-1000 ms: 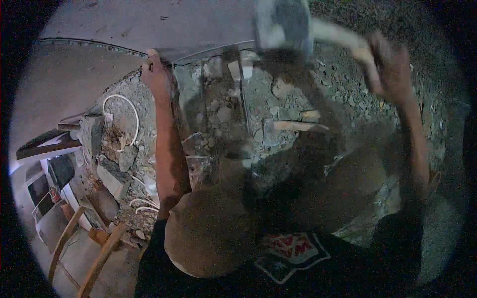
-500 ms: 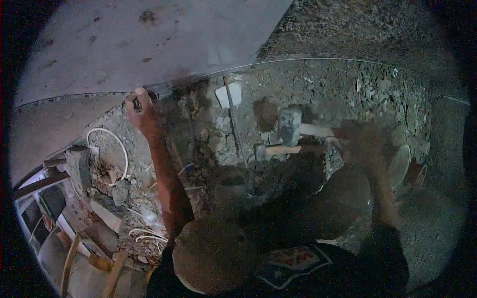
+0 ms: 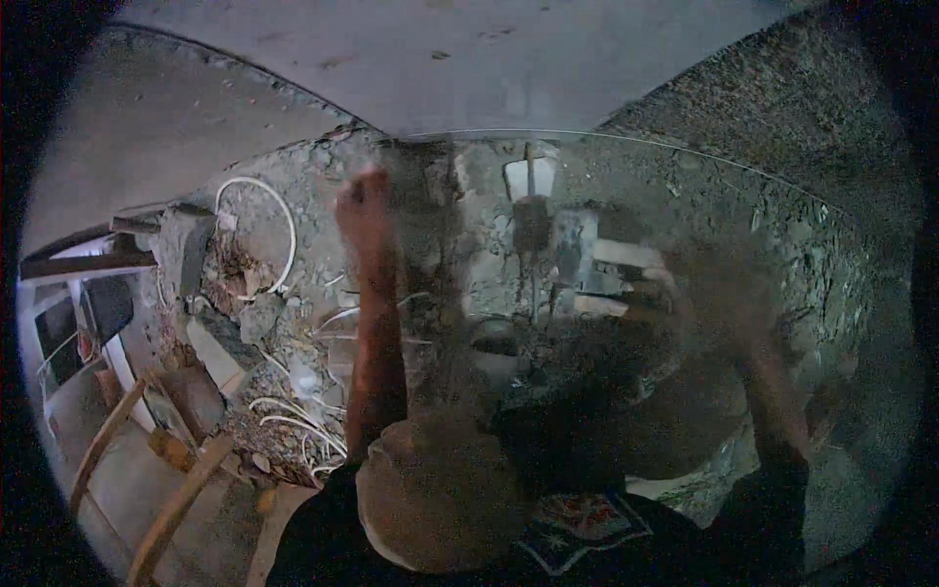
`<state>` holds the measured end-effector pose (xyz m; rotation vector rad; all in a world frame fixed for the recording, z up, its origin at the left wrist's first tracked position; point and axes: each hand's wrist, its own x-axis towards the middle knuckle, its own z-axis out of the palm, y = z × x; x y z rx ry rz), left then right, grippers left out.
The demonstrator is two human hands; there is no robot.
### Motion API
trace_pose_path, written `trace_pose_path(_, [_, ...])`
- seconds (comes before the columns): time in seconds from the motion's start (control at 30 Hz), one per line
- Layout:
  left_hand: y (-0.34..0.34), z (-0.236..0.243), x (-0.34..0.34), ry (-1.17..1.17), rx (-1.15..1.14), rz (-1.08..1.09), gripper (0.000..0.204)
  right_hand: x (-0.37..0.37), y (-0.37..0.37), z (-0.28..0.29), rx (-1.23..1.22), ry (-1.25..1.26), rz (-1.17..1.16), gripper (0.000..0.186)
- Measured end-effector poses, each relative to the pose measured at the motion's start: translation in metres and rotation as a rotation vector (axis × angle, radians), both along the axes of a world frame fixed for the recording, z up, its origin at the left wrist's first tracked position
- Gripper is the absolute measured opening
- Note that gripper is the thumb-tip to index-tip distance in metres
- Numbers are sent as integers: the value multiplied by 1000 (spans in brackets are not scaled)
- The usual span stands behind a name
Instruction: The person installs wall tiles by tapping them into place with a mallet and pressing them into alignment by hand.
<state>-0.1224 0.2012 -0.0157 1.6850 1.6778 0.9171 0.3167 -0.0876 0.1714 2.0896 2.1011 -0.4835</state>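
My right hand [image 3: 719,284], smeared by motion, is closed round the pale wooden handle of a hammer [image 3: 575,245]. Its blocky grey head points left over the rubble. Below that handle a second pale wooden piece [image 3: 600,305] also runs toward the hand; whether it is gripped too I cannot tell. My left hand [image 3: 364,201] is a blurred fist with the arm stretched forward, beside a dark vertical strip [image 3: 416,196] of the broken ground. What it holds, if anything, is hidden. A white flat piece [image 3: 518,178] with a thin rod across it lies beyond the hammer.
White cable loops [image 3: 291,230] rise from debris at left, near a concrete block [image 3: 184,249]. Wooden bars [image 3: 181,509] and a chair-like frame stand lower left. A pale smooth panel [image 3: 469,59] borders the far side. My knees [image 3: 440,499] are close below the hands.
The view has turned, so the rubble and cables appear farther right. My left fist shows farther right in the picture and is more blurred. The hammer stays in my right hand.
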Motion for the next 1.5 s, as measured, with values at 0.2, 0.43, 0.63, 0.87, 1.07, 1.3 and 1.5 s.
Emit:
trace_pose_path(0.2, [-45, -48, 7, -953, -483, 485, 41, -50, 72, 12, -121, -104, 64, 55])
trace_pose_path(0.43, [-33, 22, 21, 242, -230, -142, 46, -71, 95, 76, -214, -40, 177, 57])
trace_pose_path(0.63, [-43, 100, 25, -13, -43, -190, 43, -67, 63, 33, -27, 42, 213, 60])
trace_pose_path(0.87, [-13, 288, 43, -171, 36, -71, 37, -60, 43, 76, 235, 47, -7, 49])
trace_pose_path(1.07, [1, 367, 53, -250, 626, -62, 37, -99, 36, 45, 966, 371, -262, 35])
trace_pose_path(1.3, [8, 379, 67, -263, 549, -136, 48, -138, 36, 128, 741, 1839, -1083, 50])
trace_pose_path(1.5, [5, 394, 53, -92, 463, -16, 52, -126, 49, 138, 651, 1995, -981, 56])
